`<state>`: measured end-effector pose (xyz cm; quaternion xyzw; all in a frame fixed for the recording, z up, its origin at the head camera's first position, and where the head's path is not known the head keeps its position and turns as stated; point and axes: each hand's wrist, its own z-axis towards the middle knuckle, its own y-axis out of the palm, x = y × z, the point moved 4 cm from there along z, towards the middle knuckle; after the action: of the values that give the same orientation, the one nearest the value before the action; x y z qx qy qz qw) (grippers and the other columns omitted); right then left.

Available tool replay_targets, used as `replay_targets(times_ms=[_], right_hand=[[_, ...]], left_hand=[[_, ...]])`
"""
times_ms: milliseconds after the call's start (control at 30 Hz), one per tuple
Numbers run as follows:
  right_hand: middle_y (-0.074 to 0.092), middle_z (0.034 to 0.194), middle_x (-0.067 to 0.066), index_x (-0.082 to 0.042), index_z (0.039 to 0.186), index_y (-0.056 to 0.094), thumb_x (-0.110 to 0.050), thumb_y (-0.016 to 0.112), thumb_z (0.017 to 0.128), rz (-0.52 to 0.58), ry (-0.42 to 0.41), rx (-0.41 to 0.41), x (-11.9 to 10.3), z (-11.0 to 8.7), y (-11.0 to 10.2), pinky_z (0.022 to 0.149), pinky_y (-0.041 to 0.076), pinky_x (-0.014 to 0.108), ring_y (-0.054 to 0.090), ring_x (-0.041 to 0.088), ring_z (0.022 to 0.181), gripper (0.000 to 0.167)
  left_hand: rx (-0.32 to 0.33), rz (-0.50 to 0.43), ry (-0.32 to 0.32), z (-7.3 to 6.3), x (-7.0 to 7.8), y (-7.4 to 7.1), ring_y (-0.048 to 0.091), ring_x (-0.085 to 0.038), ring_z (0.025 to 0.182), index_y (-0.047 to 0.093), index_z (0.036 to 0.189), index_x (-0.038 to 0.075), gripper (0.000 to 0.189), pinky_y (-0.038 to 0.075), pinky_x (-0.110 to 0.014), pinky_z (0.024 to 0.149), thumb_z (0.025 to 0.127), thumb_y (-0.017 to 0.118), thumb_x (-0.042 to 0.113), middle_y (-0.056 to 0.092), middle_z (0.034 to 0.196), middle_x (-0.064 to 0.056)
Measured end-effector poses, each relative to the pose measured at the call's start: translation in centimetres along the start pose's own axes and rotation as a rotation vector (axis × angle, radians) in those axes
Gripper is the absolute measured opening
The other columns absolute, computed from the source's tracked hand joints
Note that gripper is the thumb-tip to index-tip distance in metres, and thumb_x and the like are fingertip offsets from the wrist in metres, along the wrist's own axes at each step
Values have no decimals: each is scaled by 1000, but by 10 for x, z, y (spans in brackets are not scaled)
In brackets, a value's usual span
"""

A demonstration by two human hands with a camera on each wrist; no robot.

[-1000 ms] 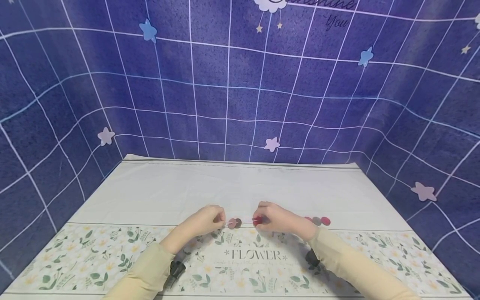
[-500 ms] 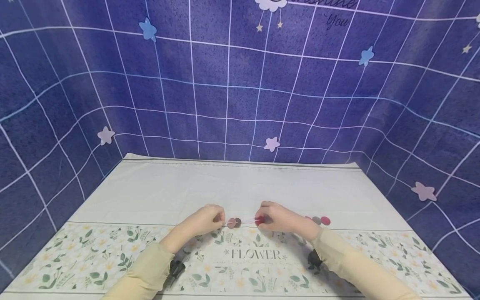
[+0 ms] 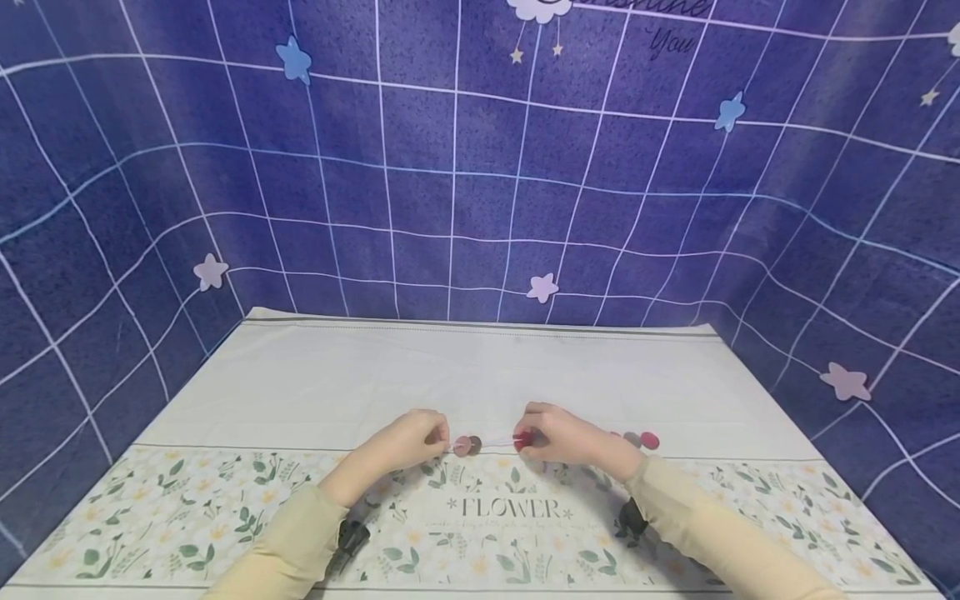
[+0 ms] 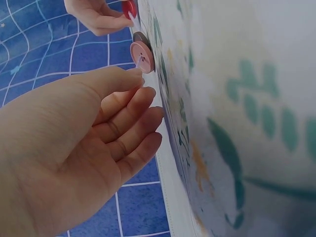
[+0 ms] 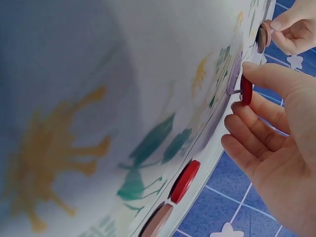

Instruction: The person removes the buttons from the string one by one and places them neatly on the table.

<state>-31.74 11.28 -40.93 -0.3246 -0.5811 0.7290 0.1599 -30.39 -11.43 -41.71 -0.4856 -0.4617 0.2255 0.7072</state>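
My left hand (image 3: 414,437) pinches the end of a thin pale string (image 4: 138,62) between thumb and forefinger. That string passes through a pink button (image 3: 462,446), which has a dark brown button (image 3: 476,445) right behind it. Across the gap, the string (image 3: 497,443) runs on to a red button (image 3: 522,440). My right hand (image 3: 557,433) holds this red button (image 5: 246,90) on edge between thumb and fingertips, its other fingers loosely bent. A short bit of string (image 5: 236,92) sticks out from the button's face.
Beyond my right wrist lie loose buttons, a grey one (image 3: 632,440) and a red one (image 3: 650,440) among them. A white cloth with a flowered band (image 3: 405,542) covers the table. Behind it hangs a blue curtain (image 3: 420,233) with a grid and stars.
My right hand has shifted slightly right with the red button, widening the gap to the brown button. The left hand and the pink button stay nearly in place.
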Motion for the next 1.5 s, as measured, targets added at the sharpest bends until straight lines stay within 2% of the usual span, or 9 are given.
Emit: replay_targets(times_ms=[900, 1500], right_hand=[[58, 89, -4, -9, 101, 68, -19, 70, 81, -10, 3, 34, 6, -8, -4, 84, 51, 28, 57, 6, 83, 22], [57, 90, -3, -7, 104, 67, -17, 69, 81, 5, -2, 15, 8, -13, -4, 83, 51, 26, 57, 7, 82, 25]], left_hand=[[-4, -16, -5, 0, 1, 1, 51, -6, 70, 59, 79, 16, 9, 48, -27, 70, 86, 66, 18, 55, 74, 8], [4, -13, -5, 0, 0, 0, 51, -6, 70, 59, 80, 16, 10, 48, -28, 71, 85, 66, 19, 56, 74, 8]])
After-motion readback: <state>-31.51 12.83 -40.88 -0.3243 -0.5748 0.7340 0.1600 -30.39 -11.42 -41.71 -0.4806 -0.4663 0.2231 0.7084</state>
